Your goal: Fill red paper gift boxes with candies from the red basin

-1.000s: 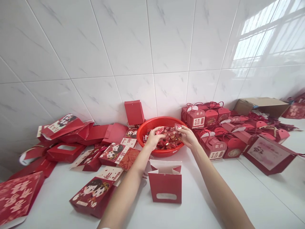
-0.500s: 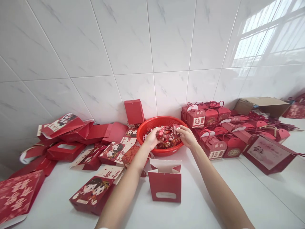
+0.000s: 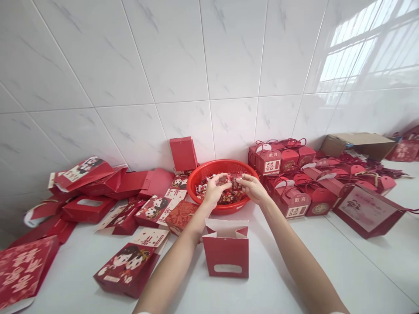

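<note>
The left hand and right hand had drawn closer together over the sweets in the basket. The right pinched a red packet; the left's grip was unclear. The open box stood unmoved.

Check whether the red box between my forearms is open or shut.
Open: the red box gapes at the top, its pale inner walls showing. Its bottom is hidden.

Shiny red packets in basket
</note>
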### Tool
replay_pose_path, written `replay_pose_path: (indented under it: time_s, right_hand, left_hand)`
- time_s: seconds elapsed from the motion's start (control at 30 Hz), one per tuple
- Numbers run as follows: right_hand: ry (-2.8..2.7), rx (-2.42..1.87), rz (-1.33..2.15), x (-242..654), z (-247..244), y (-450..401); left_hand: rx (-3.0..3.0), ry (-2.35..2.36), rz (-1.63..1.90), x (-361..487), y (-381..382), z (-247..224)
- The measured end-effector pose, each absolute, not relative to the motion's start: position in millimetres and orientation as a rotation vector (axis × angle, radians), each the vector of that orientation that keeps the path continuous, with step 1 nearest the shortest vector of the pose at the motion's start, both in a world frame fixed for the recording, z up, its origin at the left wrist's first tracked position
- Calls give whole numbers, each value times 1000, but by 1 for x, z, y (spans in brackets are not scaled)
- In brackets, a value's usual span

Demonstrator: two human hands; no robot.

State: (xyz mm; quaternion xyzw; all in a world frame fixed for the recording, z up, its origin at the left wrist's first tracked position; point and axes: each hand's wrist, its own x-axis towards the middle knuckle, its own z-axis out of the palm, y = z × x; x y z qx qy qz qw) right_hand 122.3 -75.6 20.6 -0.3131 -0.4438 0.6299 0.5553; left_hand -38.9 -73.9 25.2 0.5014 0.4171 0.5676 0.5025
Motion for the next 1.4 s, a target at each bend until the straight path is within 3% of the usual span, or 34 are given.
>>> replay_pose_path:
  time_s: [0.3, 0.6, 0.77, 1.17, 1.4]
  right_hand:
    - [-878, -693, 1484, 128, 15, -67]
    - [-703, -581, 1509, 135, 15, -61]
    - [-687, -560, 1534, 135, 13, -61]
    - [-706, -598, 1511, 135, 13, -60]
    - [-769, -656, 1484, 129, 16, -66]
  left_hand:
    - [1363, 1161, 1207, -44, -61, 22]
    - [1732, 1478, 605, -47, -36, 11]
    - [1800, 1502, 460, -46, -34, 6]
    - [1667, 1327, 1173, -58, -40, 7]
    - [1579, 1174, 1390, -58, -44, 4]
